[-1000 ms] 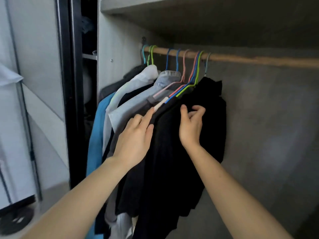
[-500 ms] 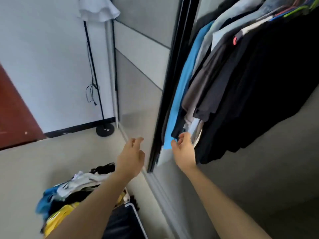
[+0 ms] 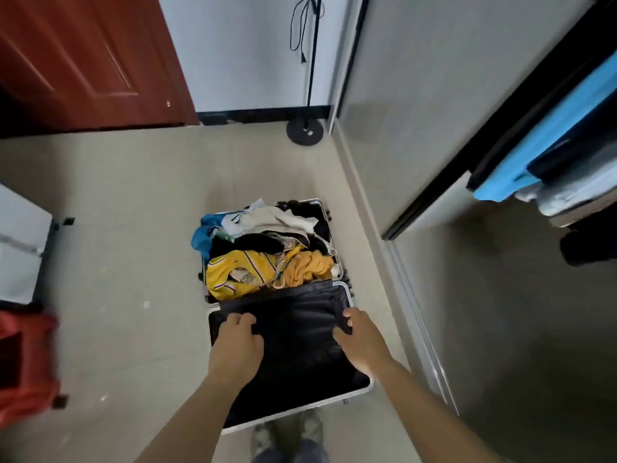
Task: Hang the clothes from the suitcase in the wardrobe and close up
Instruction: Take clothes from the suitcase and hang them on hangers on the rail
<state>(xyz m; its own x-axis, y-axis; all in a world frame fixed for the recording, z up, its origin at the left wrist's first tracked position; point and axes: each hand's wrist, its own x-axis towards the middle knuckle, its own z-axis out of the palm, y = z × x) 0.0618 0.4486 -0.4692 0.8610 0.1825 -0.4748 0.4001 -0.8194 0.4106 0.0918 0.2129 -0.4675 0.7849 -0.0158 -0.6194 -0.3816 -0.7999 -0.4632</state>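
The clothes (image 3: 267,248) lie heaped in the far half of the open suitcase (image 3: 293,411), a loose tangle of yellow, orange, white, blue and black cloth that spills a little over its far-left corner. All of it looks soft, light and limp, so 1 piece will probably drag its neighbours up with it. Taking a garment at the collar or shoulders with 2 hands should let it fall open, ready for a hanger. The near half is covered by black fabric (image 3: 293,322) (a garment or the case's own divider flap, I cannot tell which), thin, slack and creased along its far edge. The left grip (image 3: 237,349) has its fingers curled over that edge near the left rim, and the right grip (image 3: 360,342) pinches the same edge near the right rim, so both are holding the black fabric, well apart from each other. Held at 2 points like this it should lift with little weight to fight, though it may be slippery. The suitcase rests on the floor (image 3: 127,212) near the floor's right edge, just beside the wardrobe (image 3: 417,111), where a blue garment (image 3: 551,138) hangs among others. A red door (image 3: 83,55) and a lamp base (image 3: 304,131) stand at the floor's far edge.
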